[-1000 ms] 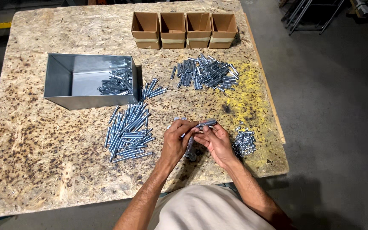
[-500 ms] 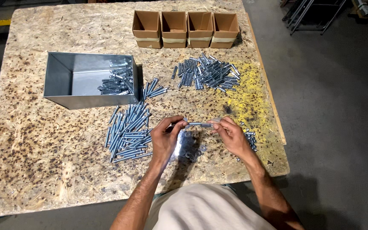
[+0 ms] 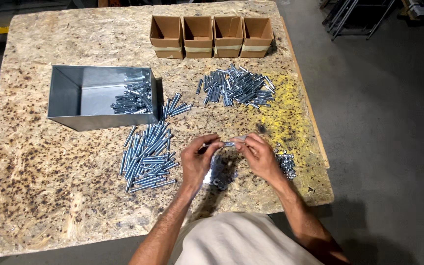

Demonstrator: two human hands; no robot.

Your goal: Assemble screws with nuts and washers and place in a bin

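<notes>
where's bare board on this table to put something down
Bare board: the near left corner, below the metal bin and left of the long bolt pile; also the far left strip beside the cardboard boxes. Crowded: around both hands and the right bolt pile.

— From my screen, what sits at the top of the frame?

— I see four open cardboard boxes (image 3: 211, 36) in a row at the board table's (image 3: 50, 206) far edge. Upper left, a grey metal bin (image 3: 99, 97) holds a few bolts in its right corner.

— Anything loose?

— I count two bolt heaps: one heap of long bolts (image 3: 145, 157) left of centre, one heap of shorter bolts (image 3: 236, 87) beside a yellow paint stain (image 3: 285, 110). Small nuts (image 3: 286, 164) lie at right.
</notes>
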